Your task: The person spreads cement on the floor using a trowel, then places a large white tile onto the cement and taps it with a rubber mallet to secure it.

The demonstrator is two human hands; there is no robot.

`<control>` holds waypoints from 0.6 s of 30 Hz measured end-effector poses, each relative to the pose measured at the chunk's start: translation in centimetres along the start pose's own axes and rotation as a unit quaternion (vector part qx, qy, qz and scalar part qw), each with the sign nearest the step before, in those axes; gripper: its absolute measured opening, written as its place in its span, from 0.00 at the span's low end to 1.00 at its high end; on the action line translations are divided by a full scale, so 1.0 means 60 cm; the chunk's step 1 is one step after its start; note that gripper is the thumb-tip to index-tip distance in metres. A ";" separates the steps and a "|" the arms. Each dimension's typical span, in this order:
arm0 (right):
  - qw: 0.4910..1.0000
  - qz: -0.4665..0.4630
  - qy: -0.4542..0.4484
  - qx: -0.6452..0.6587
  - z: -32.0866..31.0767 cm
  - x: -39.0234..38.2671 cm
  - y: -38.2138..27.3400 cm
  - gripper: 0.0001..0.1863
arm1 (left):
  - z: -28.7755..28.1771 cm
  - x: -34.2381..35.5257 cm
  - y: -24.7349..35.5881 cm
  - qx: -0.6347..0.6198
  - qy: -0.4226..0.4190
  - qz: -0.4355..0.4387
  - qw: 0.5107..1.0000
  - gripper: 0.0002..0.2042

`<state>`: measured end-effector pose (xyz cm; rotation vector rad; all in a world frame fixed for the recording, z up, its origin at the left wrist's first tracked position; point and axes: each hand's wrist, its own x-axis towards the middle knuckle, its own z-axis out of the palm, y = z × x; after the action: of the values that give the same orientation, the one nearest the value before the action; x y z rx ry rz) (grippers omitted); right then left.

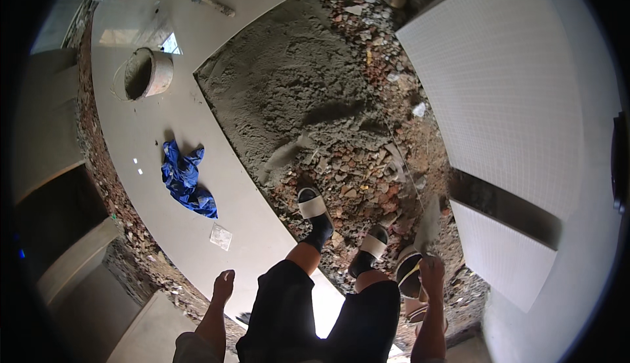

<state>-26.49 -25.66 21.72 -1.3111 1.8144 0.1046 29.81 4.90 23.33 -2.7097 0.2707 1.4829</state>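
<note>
Trowel (430,226) hangs blade-down from our right hand (432,268), gripped at the handle, above the brick rubble (367,166) beside the mortar bed (289,94). Our left hand (223,284) hangs loosely curled, holding nothing. In sandals on loose rubble, we judge a slip likely.

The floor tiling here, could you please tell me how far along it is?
Done: large tiles lie along the left, and a mortar bed is spread beside them. In hand: the right hand holds a trowel; the left hand hangs free. Left: rubble underfoot is bare, and tiles wait unlaid at right.
</note>
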 end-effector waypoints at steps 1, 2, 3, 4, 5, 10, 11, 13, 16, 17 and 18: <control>0.998 0.049 -0.032 0.030 0.013 0.057 -0.061 0.17 | 0.000 0.019 -0.016 -0.026 0.007 -0.025 0.999 0.24; 0.994 0.059 -0.056 0.076 0.026 0.111 -0.119 0.19 | 0.007 0.032 -0.034 -0.049 0.025 -0.023 0.998 0.24; 0.996 0.047 -0.045 0.064 0.040 0.164 -0.176 0.21 | 0.015 0.050 -0.052 -0.071 0.034 -0.031 0.996 0.25; 0.998 0.034 -0.035 0.050 0.058 0.218 -0.229 0.23 | 0.030 0.061 -0.071 -0.093 0.042 -0.040 0.994 0.25; 0.996 0.047 -0.051 0.050 0.075 0.278 -0.281 0.24 | 0.050 0.067 -0.092 -0.125 0.050 -0.052 0.990 0.25; 0.995 -0.094 0.018 -0.026 0.179 0.618 -0.540 0.23 | 0.178 0.113 -0.175 -0.177 0.092 -0.132 0.971 0.22; 0.981 -0.190 0.010 0.022 0.193 0.683 -0.584 0.22 | 0.213 0.123 -0.185 -0.185 0.105 -0.141 0.967 0.23; 0.974 -0.224 0.018 0.011 0.221 0.810 -0.677 0.25 | 0.266 0.163 -0.198 -0.052 0.114 -0.082 0.989 0.23; 0.963 -0.269 0.033 0.015 0.266 0.943 -0.768 0.26 | 0.343 0.221 -0.185 -0.100 0.174 -0.150 0.968 0.23; 0.971 -0.236 0.026 0.010 0.283 0.974 -0.786 0.26 | 0.362 0.241 -0.177 -0.108 0.187 -0.169 0.962 0.22; 0.974 -0.226 0.012 0.011 0.300 0.999 -0.798 0.27 | 0.375 0.261 -0.168 -0.114 0.199 -0.180 0.956 0.22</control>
<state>18.71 -81.28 -11.06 -1.6789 1.4890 -0.1796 21.07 15.40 -2.51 -3.0041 -0.3934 0.9159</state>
